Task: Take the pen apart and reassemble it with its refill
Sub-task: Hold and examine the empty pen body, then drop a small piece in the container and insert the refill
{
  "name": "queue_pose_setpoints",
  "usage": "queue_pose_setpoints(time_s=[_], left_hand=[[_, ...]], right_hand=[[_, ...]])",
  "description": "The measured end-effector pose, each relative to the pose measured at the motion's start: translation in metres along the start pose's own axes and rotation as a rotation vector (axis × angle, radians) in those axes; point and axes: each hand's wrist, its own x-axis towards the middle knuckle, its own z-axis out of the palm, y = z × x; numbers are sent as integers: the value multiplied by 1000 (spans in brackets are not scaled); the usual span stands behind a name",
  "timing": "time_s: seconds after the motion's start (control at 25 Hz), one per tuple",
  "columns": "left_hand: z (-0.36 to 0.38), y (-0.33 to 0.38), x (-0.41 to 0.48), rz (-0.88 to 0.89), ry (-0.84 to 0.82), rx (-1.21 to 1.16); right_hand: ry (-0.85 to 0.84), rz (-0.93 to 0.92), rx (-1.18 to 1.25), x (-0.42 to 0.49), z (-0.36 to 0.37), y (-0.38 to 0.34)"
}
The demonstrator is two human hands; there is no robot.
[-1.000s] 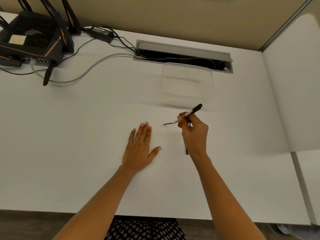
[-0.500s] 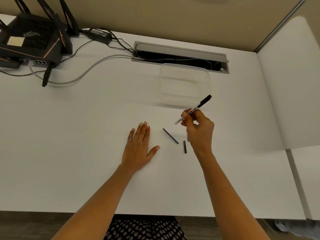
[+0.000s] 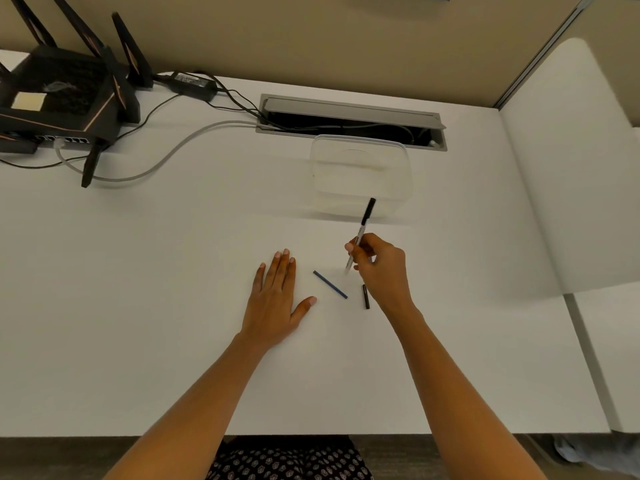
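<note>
White desk (image 3: 138, 306) lies bare around the flat left hand (image 3: 277, 299); right hand (image 3: 384, 268) fingers grip the pen barrel (image 3: 362, 230).

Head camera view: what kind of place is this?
Probably an office cubicle: a white desk with a built-in cable slot, a router with antennas, and beige partition walls.

Wall (image 3: 346, 39): beige panel standing behind the desk; lying in dim, warm light
Desk (image 3: 138, 271): white top filling most of the view; front edge running along the bottom
Cable hatch (image 3: 349, 112): grey lid standing open at the desk's rear; dark cables passing inside
Side partition (image 3: 568, 168): white, rounded corner, rising at the right
Floor (image 3: 52, 459): dark strip showing below the desk's front edge
</note>
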Motion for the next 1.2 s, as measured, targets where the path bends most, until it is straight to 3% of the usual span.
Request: queue_pose_setpoints(time_s=[0.2,0.32,0.4,0.56,0.68,0.92,1.12,1.2], left_hand=[[-4,-1,1,-4,-27,-45],[-18,5,3,-47,26,-234],[-31,14,6,-122,108,-470],[-60,36,16,-448,159,-1193],[-72,39,23,-518,131,-1474],[-69,30,28,-623,61,-1659],[-69,13,26,-729,146,-1823],[-69,6,24,-746,186,-1854]], right_hand=[[-131,-10,-166,12,11,11],[-214,7,-244,15,19,15],[-277,1,-296,16,24,14],[-344,-60,-356,13,29,6],[-363,-93,-359,12,28,-5],[-427,-177,-438,14,21,-24],[-263,-23,-159,17,6,-11],[-220,46,-163,15,6,0]])
